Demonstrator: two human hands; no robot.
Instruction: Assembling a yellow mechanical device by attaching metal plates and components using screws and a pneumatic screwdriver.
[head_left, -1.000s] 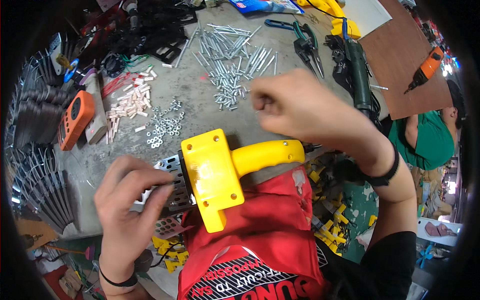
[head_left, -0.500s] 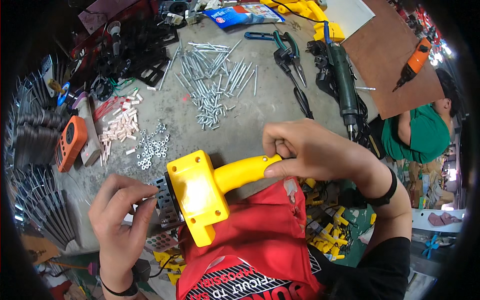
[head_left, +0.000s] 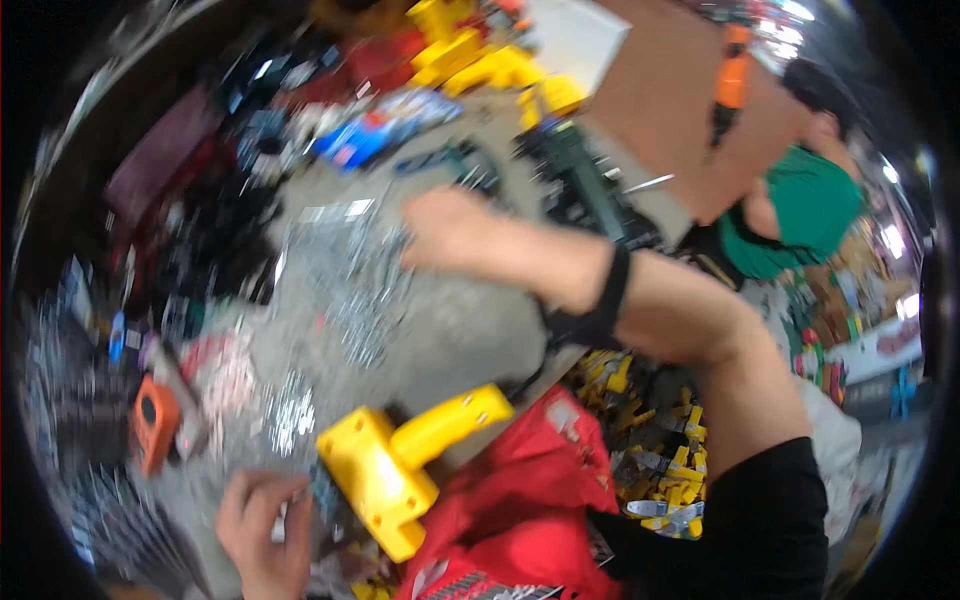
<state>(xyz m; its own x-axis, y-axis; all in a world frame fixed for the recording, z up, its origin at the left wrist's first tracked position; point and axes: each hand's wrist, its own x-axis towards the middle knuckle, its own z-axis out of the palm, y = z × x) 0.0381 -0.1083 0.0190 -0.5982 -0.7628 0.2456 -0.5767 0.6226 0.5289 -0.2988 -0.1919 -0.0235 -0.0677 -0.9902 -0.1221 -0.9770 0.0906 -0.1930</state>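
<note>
My left hand [head_left: 265,535] is closed at the dark perforated metal end of a yellow plastic tool housing [head_left: 375,475], pinching it. The housing has a block-shaped body with screw holes and a yellow handle [head_left: 455,420] pointing up to the right, free of any hand. It rests at the table's near edge, against the red apron [head_left: 510,500]. My right hand [head_left: 445,230] reaches across the table beside the long silver screws [head_left: 345,240]. Motion blurs its fingers, so whether it grips a screw is hidden. Shorter screws [head_left: 365,335] and small nuts [head_left: 290,415] lie nearer.
A dark green electric screwdriver [head_left: 585,175] lies beyond my right forearm. Pale connectors [head_left: 225,370] and an orange meter [head_left: 155,425] are on the left. Yellow housings [head_left: 490,65] sit at the back. A person in green [head_left: 805,210] is at the right, above a heap of yellow parts [head_left: 675,460].
My right hand has let go of the yellow handle and moved up and left to the screws. The view has shifted, and the housing now appears lower. My left hand stays at its metal end.
</note>
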